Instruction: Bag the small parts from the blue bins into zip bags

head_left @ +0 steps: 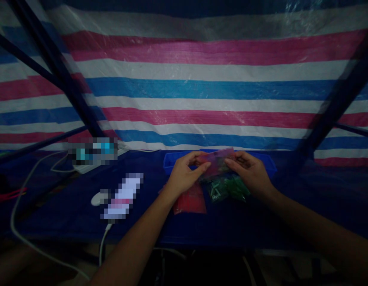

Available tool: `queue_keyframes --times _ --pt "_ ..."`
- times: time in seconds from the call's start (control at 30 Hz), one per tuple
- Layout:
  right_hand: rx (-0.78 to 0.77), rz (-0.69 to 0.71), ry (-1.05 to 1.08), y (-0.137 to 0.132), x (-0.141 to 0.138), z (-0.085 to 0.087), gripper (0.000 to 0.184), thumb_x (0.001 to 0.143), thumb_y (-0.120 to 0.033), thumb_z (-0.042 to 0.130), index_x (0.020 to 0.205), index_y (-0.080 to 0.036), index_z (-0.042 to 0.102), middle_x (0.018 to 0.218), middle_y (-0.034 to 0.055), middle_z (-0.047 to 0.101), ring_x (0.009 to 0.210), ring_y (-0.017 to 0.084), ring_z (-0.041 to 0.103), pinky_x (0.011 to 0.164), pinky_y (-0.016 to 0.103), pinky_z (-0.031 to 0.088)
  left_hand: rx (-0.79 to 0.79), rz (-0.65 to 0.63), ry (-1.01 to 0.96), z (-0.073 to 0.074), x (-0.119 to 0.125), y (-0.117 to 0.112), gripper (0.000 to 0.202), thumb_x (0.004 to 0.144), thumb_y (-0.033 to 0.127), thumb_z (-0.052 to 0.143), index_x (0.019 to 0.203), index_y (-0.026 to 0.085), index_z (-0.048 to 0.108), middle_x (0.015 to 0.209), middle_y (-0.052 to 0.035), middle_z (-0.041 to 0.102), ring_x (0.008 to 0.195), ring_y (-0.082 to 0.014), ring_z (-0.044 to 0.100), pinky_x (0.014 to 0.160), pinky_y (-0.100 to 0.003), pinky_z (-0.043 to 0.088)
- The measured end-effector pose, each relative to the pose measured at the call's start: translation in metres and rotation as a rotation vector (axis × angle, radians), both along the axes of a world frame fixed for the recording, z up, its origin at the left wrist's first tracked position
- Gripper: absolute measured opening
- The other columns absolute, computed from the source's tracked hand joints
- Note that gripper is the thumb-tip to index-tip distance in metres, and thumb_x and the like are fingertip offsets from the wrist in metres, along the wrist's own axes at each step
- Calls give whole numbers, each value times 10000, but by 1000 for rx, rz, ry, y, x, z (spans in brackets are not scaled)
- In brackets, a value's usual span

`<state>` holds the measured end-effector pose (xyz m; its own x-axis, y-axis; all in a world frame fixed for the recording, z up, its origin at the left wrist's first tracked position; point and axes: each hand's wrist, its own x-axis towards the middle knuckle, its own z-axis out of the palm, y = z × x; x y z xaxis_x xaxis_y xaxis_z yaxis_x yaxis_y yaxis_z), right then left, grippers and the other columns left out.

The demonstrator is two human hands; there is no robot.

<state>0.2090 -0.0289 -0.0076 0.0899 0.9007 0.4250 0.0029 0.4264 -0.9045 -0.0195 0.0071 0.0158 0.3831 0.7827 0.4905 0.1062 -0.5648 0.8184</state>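
Between my two hands is a small pinkish plastic bag [218, 161], raised above the blue table and tilted. My left hand [186, 171] pinches its left side between thumb and fingers. On the other side, my right hand [249, 169] grips the right edge in the same way. Something dark shows low in the bag, too dim to name. Below my left hand lies a red plastic packet [190, 200]. Small clear bags with green contents [230, 188] rest under my right hand; pale slim pieces show in one of them. Behind the hands stands a blue tray [269, 163], partly hidden.
A phone-like device [124, 198], blurred out, lies left on the blue table [231, 228] with a white cable [102, 246] attached. Beside it is a round white object [99, 198]. A white power strip [85, 167] sits further back. Striped sheeting [202, 91] and dark poles enclose the table.
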Motion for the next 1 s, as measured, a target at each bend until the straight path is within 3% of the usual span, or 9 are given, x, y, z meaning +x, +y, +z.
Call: queue_keyframes --times 0.13,0.27,0.37,0.47,0.57,0.7,0.83,0.9,1.0 --pt "18 41 -34 -1 -3 -1 426 796 -456 859 1105 -233 669 1117 75 746 1023 227 732 930 376 608 27 44 -93 4 -1 -1 452 906 391 753 1292 182 647 1009 -78 772 900 -186 730 874 -342 581" --pt "37 75 -125 -6 -6 -1 494 821 -459 837 1222 -239 649 1214 99 718 1060 234 716 957 398 598 75 93 -13 7 -1 -6 453 886 403 773 1282 206 675 1121 -94 765 995 -215 725 890 -359 582" --pt "56 127 -167 -8 -7 -1 496 841 -446 822 1269 -262 653 1214 85 726 1110 243 707 1011 423 574 76 47 51 9 1 -11 467 871 373 791 1297 222 674 1070 -76 781 960 -216 738 892 -364 580" --pt "91 137 -267 -10 -7 1 343 878 -447 783 1167 -271 725 1122 66 755 1053 245 716 980 431 573 60 -37 85 9 3 -14 482 869 318 788 1324 227 660 990 -57 796 925 -215 755 887 -359 583" --pt "157 85 -374 -10 -6 5 197 913 -446 740 963 -258 776 995 57 759 938 237 709 886 412 571 79 -39 114 8 3 -14 492 865 293 784 1335 229 654 990 -51 793 936 -215 753 893 -363 580" --pt "126 18 -312 -10 -4 7 203 911 -456 738 906 -257 773 926 43 751 871 224 693 826 385 563 86 -17 130 7 3 -12 542 854 315 797 1364 230 636 988 -52 772 904 -206 737 891 -374 580" --pt "56 -4 -186 -7 -1 5 247 878 -495 762 900 -249 760 889 39 753 832 217 693 775 355 577 -14 -72 49 7 3 -11 516 906 359 745 1381 210 608 937 -47 756 852 -183 723 815 -329 592" --pt "60 11 -170 -7 -1 4 254 878 -494 762 945 -250 748 916 43 753 856 220 706 787 354 584 -64 -94 9 6 4 -11 524 900 369 752 1377 209 603 936 -48 752 842 -178 718 780 -309 596" --pt "124 29 -225 -12 -2 5 365 898 -467 746 1205 -276 697 1015 54 754 951 239 723 852 380 593 -133 -117 -18 6 4 -9 546 876 370 774 1372 221 600 930 -45 738 842 -181 709 738 -298 600"
